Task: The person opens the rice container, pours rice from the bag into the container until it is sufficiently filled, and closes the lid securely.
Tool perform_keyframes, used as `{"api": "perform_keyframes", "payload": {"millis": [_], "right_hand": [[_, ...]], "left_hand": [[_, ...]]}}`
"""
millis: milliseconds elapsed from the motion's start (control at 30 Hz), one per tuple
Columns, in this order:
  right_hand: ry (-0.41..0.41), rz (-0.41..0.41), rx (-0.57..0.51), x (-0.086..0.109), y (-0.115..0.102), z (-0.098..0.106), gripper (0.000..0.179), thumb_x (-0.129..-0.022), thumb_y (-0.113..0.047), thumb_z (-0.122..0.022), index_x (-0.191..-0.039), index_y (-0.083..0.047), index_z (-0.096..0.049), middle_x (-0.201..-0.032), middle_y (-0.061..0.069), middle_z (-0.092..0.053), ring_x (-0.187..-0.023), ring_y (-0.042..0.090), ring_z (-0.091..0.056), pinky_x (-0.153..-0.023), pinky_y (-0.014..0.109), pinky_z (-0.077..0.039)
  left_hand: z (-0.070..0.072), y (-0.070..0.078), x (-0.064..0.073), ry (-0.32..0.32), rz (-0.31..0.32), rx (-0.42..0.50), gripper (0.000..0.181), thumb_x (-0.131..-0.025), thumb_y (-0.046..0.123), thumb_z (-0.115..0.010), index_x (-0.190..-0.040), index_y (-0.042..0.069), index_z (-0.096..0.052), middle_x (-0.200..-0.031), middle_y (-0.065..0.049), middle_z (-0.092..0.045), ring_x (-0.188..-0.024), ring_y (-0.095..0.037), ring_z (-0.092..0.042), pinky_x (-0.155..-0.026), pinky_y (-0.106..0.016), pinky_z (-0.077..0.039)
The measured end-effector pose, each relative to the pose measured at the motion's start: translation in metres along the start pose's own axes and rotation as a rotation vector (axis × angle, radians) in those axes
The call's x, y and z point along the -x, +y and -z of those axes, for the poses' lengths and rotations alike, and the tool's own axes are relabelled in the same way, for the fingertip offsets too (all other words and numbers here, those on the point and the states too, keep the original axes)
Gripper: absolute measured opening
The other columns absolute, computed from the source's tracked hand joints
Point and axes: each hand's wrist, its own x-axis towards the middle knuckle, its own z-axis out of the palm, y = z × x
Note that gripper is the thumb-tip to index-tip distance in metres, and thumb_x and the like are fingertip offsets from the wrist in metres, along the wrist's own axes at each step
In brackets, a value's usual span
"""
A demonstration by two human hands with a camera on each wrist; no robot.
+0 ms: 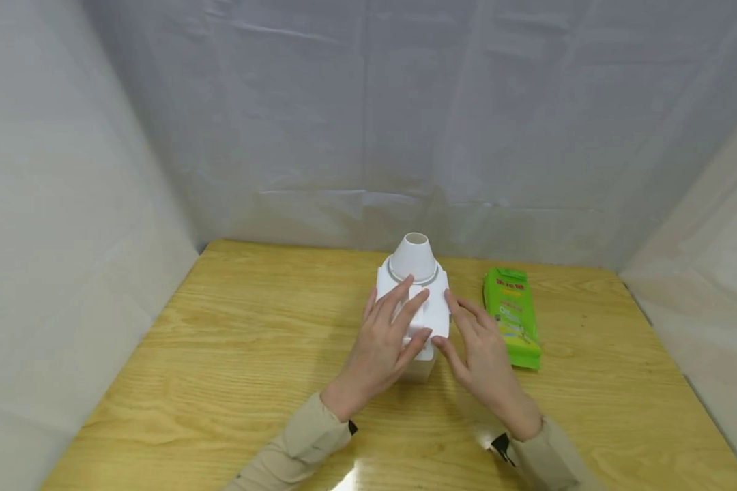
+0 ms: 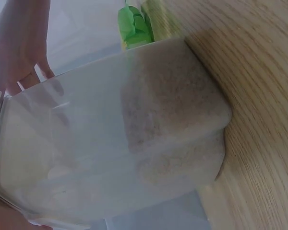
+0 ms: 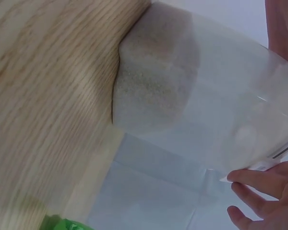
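A translucent storage container [image 2: 101, 120] stands upright on the table, its lower part filled with rice-like grain [image 3: 153, 72]. Its white lid [image 1: 437, 310] carries a white cone-shaped cup [image 1: 413, 262] near the far end. Across the lid lies my left hand [image 1: 381, 341], fingers extended, fingertips near the cone's base. At the lid's right edge is my right hand [image 1: 482, 354], its fingers loosely spread and the thumb at the near side. In the right wrist view, the right hand's fingertips [image 3: 237, 176] touch a side flap beneath the lid rim.
To the container's right, a bright green packet [image 1: 512, 317] with printed lettering lies on the wooden table [image 1: 252, 354]. Pale sheeting [image 1: 282, 123] hangs behind the table and along both sides.
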Motion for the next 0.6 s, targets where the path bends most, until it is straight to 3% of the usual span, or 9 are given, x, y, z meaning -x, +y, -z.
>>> {"api": "perform_keyframes", "payload": {"millis": [233,600], "right_hand": [[0.014,-0.022,-0.012,-0.0018,-0.0017,-0.0051,0.079,-0.106,-0.059,-0.031,-0.142,0.008,-0.052,-0.119,0.023,-0.071,-0.116,0.045,-0.060,-0.092,0.064,-0.048],[0.016,-0.098,-0.033,0.0004,-0.0080,-0.0099,0.082,-0.105,-0.061,-0.026,-0.145,0.007,-0.048,-0.124,0.029,-0.066,-0.111,0.051,-0.061,-0.092,0.067,-0.047]], "left_hand": [[-0.0006,0.0002,-0.0009,0.013,0.003,0.020,0.058,-0.109,0.050,-0.029,-0.143,0.009,-0.053,-0.153,-0.019,-0.045,-0.137,-0.031,-0.050,-0.112,-0.070,-0.030],[0.0006,0.0000,-0.0028,-0.017,-0.003,0.029,0.057,-0.110,0.049,-0.028,-0.142,0.008,-0.053,-0.153,-0.019,-0.045,-0.139,-0.032,-0.047,-0.110,-0.073,-0.031]]}}
